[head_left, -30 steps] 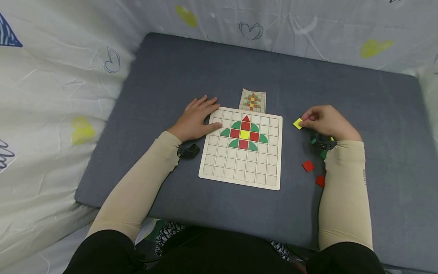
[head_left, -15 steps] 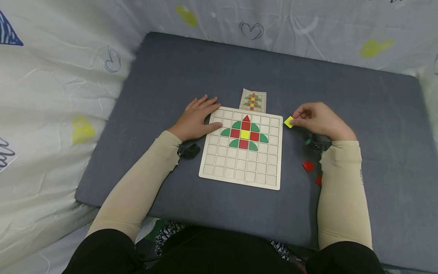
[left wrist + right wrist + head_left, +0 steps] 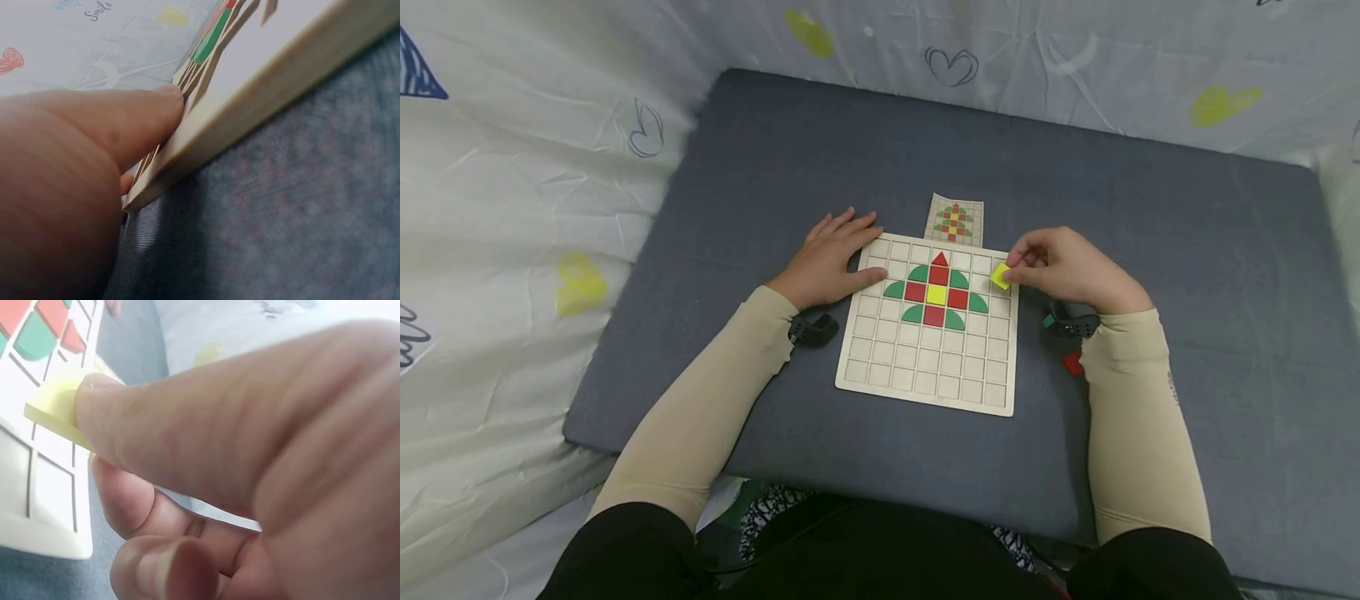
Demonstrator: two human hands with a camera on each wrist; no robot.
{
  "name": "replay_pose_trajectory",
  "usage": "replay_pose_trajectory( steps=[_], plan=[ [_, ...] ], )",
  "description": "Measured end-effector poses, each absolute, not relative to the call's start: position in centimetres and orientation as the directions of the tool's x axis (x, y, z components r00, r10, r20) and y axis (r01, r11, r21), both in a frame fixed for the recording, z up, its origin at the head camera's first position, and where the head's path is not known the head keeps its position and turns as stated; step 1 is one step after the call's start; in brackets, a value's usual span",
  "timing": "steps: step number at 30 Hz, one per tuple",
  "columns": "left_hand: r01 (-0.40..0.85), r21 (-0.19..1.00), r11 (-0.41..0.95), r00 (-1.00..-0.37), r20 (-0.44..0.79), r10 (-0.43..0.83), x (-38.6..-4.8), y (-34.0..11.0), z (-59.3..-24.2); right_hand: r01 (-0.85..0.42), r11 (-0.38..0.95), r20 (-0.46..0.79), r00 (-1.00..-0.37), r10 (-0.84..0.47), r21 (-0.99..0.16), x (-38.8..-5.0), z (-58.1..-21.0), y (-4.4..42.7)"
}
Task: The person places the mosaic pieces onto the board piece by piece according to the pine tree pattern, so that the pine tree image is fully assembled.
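Note:
A pale wooden grid board (image 3: 925,362) lies on the table. Red, green and yellow pieces form a tree-like pattern in its upper half, with a yellow square (image 3: 936,294) at the middle. My left hand (image 3: 833,265) rests at the board's upper left corner, fingers spread and thumb on top; the left wrist view shows the thumb (image 3: 144,119) on the board's edge. Between thumb and fingers, my right hand (image 3: 1067,267) pinches a yellow square tile (image 3: 1001,276), which is over the board's right-hand squares. The tile (image 3: 56,409) looks tilted in the right wrist view.
A small pattern card (image 3: 955,220) with a printed tree lies just behind the board. Partly hidden by the right forearm, a red tile (image 3: 1072,364) lies right of the board. Dark grey cloth covers the table (image 3: 850,150), and a white patterned curtain (image 3: 880,50) hangs behind.
My right hand has carried the yellow tile leftward from the table to over the board's right side. Its forearm now covers more of the loose pieces. My left hand has stayed in place.

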State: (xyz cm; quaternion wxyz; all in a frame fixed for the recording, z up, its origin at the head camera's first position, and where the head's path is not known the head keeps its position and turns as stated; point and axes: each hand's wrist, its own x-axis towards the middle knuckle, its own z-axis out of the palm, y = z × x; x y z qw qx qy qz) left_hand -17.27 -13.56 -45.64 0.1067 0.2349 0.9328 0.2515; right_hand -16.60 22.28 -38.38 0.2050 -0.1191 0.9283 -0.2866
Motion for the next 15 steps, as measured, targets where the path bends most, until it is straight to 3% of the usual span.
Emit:
replay_pose_trajectory(
  steps=[15],
  plan=[
    [0.388,0.521,0.761,-0.867,-0.076,0.493,-17.4,-13.5,-45.8,-0.153,0.790,-0.337,-0.844,-0.418,-0.594,-16.0,-39.0,19.7]
  ],
)
